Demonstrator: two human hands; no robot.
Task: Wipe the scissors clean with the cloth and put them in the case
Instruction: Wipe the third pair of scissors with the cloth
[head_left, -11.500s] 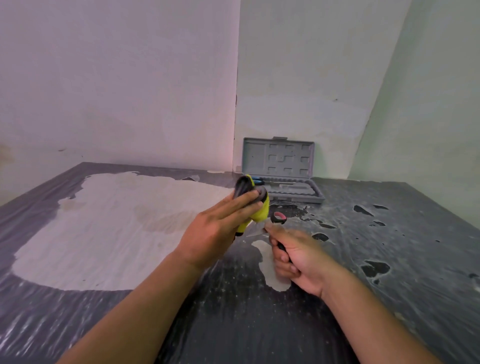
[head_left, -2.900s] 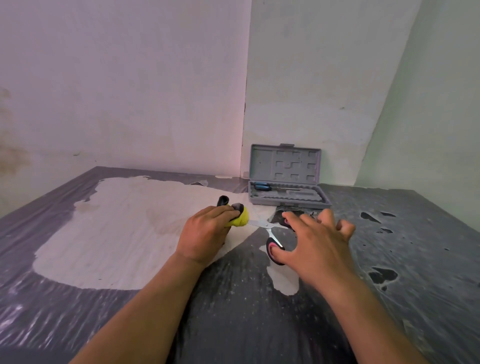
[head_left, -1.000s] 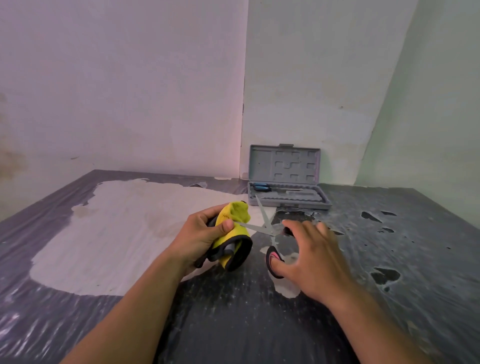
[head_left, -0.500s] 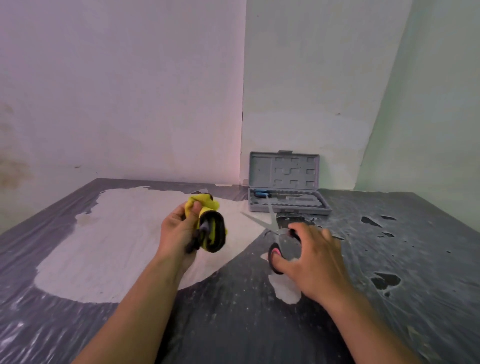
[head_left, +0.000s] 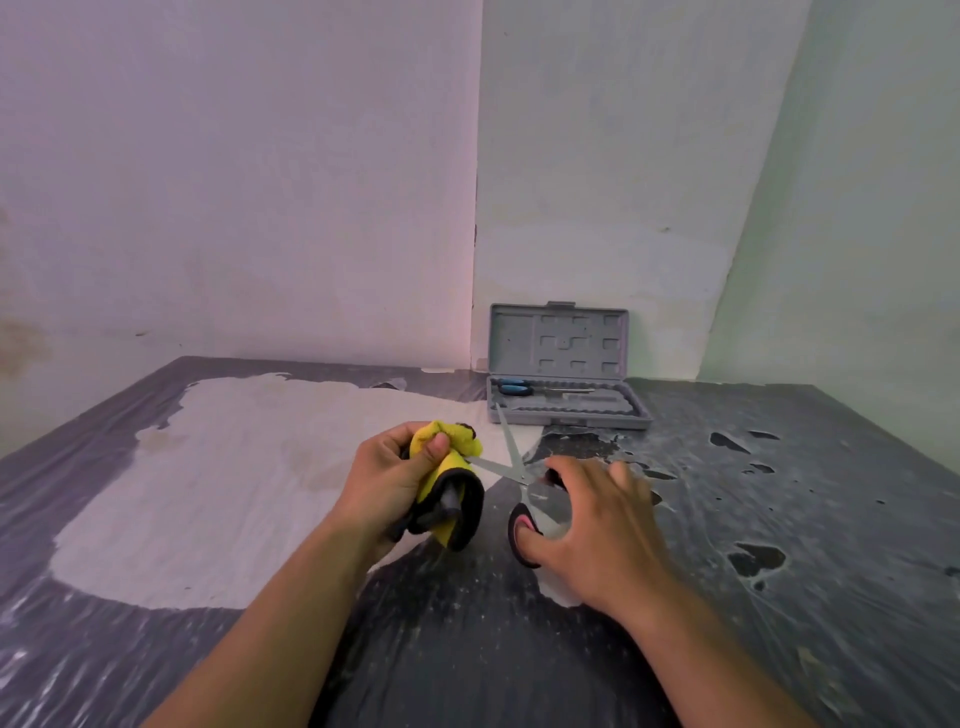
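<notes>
While the scissors (head_left: 522, 480) are held spread wide just in front of the case (head_left: 566, 387), their black-and-pink handles are gripped by the right hand (head_left: 592, 525), whose thumb is passed through the nearer loop and whose fingers are curled over the farther one. One blade is pointed toward the case, its tip seen over the front edge of the tray; the other blade is pointed away to the left of the case, and its tip is met by the cloth (head_left: 449, 478). That yellow cloth with a black edge is bunched and clamped in the left hand (head_left: 389, 483), with the thumb pressed on top of the wad. Both hands are kept above the tabletop (head_left: 779, 545), which is covered in dark, crinkled plastic with a large pale worn patch left of the case. The grey case is stood open against the wall corner, its lid upright, and a blue-handled tool (head_left: 540, 388) is seen lying in the rear of its tray.
</notes>
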